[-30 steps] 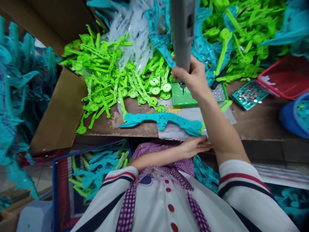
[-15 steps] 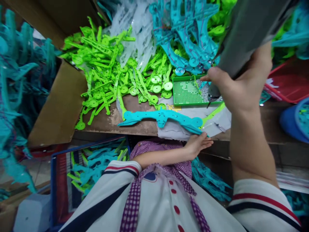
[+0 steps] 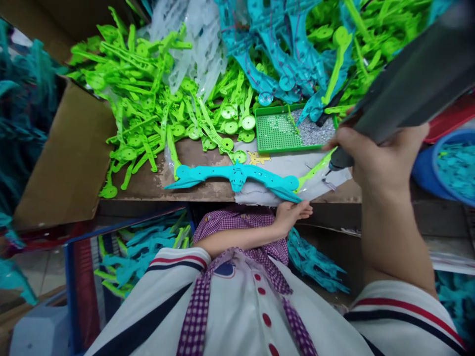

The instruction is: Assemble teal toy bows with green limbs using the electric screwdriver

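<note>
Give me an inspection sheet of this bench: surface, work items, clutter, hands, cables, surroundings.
Surface: worn brown bench top, chipped near its front edge, partly under a grey sheet.
Work items: turquoise toy bow lying flat along the front edge; grey power screwdriver tilted, tip just above the sheet; green screw tray with small screws.
Clutter: heap of lime-green parts, turquoise parts, clear bags.
Hands: left hand at the bow's right tip; right hand wrapped round the screwdriver.
Cables: nothing seen.
Surroundings: cardboard box to the left, blue tub and red tray to the right, crate of parts below the bench.
</note>
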`<action>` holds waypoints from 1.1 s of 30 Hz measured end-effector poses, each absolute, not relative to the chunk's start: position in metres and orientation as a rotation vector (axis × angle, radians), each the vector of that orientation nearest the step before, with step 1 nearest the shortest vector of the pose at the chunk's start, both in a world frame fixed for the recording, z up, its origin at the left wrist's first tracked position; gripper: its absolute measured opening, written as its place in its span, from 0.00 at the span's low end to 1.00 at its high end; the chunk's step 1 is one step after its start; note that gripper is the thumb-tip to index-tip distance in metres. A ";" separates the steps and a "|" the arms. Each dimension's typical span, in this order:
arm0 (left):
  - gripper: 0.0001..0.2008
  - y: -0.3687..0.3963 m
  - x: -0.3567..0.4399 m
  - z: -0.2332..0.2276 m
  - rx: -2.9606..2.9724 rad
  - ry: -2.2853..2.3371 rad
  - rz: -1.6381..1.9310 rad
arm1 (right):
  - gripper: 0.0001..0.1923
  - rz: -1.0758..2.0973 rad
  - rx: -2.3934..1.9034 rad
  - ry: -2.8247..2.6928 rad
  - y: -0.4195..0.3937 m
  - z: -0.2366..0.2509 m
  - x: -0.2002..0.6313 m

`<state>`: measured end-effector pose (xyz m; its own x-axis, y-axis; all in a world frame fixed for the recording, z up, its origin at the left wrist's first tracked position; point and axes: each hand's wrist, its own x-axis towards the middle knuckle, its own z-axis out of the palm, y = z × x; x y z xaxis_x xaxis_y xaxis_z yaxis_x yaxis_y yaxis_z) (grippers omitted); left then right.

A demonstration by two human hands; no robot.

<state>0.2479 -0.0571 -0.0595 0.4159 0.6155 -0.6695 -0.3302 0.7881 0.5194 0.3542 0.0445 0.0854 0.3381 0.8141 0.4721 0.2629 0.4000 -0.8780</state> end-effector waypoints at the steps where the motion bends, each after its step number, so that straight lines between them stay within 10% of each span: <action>1: 0.19 -0.058 0.250 -0.060 0.315 0.987 0.625 | 0.17 0.526 -1.104 -1.148 0.043 0.081 0.353; 33: 0.14 -0.058 0.260 -0.070 0.402 1.038 0.717 | 0.20 0.778 -0.958 -1.088 -0.024 -0.010 0.332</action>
